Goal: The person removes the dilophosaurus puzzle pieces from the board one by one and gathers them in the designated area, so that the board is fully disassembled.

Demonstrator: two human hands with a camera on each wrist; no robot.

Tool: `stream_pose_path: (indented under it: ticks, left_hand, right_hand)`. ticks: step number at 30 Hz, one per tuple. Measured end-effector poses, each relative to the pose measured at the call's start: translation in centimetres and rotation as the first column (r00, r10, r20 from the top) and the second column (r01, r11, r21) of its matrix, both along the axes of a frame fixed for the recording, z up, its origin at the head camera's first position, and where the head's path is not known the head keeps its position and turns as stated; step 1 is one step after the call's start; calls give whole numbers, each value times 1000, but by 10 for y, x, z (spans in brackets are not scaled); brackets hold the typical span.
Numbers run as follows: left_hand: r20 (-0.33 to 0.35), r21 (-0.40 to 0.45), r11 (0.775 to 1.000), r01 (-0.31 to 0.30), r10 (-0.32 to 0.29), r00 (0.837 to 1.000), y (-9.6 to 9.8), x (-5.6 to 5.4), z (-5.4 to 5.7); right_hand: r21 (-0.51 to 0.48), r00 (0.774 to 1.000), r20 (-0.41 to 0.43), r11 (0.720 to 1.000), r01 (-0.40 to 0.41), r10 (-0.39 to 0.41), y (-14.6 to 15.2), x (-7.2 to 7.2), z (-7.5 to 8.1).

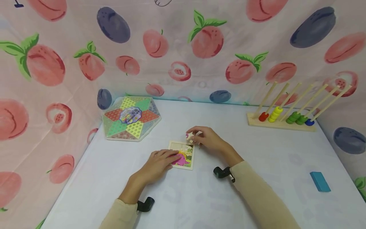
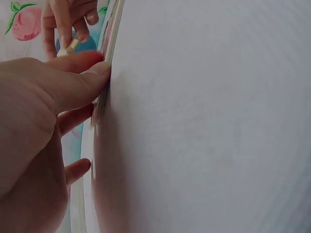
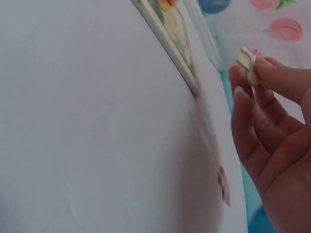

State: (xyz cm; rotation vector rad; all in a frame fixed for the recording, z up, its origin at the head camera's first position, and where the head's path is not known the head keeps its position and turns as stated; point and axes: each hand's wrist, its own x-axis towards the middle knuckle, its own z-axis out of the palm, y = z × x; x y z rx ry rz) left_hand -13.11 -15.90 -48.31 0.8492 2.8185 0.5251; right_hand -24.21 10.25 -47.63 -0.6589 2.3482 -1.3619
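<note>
While the right hand (image 1: 208, 138) pinches a small, irregular wooden puzzle piece (image 1: 189, 136) between thumb and fingertips, the left hand (image 1: 157, 163) rests with fingers extended across a square, pale-wood puzzle tray (image 1: 184, 168), thumb against its near edge. The piece is raised just beyond the tray's far right corner, tilted, its pale edge toward the right wrist camera; its long axis cannot be told. The tray lies flat on the white-covered desk (image 1: 114, 178), sides roughly equal, near edge facing the person; it shows a partly covered pink figure (image 1: 183, 161). Farther left is a hexagonal game board with coloured star points (image 1: 131, 127), its purple-edged label's writing too small to read. A wooden bead-and-rod counting frame (image 1: 281, 123) stands far right, beyond a blue rectangular block (image 1: 320, 182).
</note>
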Motion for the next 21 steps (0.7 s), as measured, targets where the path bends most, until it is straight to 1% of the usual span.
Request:
stream_pose_path:
  ticks: [4, 8, 11, 16, 21]
  left_hand:
    - [-4, 14, 1000, 6, -6, 1000, 0, 1, -1]
    - [4, 26, 1000, 4, -5, 1000, 0, 0, 0]
    - [3, 33, 999, 4, -4, 1000, 0, -1, 0]
    - [4, 39, 999, 0, 0, 1000, 0, -2, 0]
    - [14, 50, 999, 5, -6, 1000, 1, -2, -1]
  right_hand:
    - [-10, 994, -8, 994, 108, -108, 21, -2, 7]
    - [32, 974, -22, 974, 225, -224, 46, -5, 13]
    - [76, 958, -34, 955, 287, -285, 66, -10, 14]
    - [139, 935, -22, 925, 352, -353, 93, -17, 11]
    - [193, 917, -30, 898, 395, -397, 106, -20, 4]
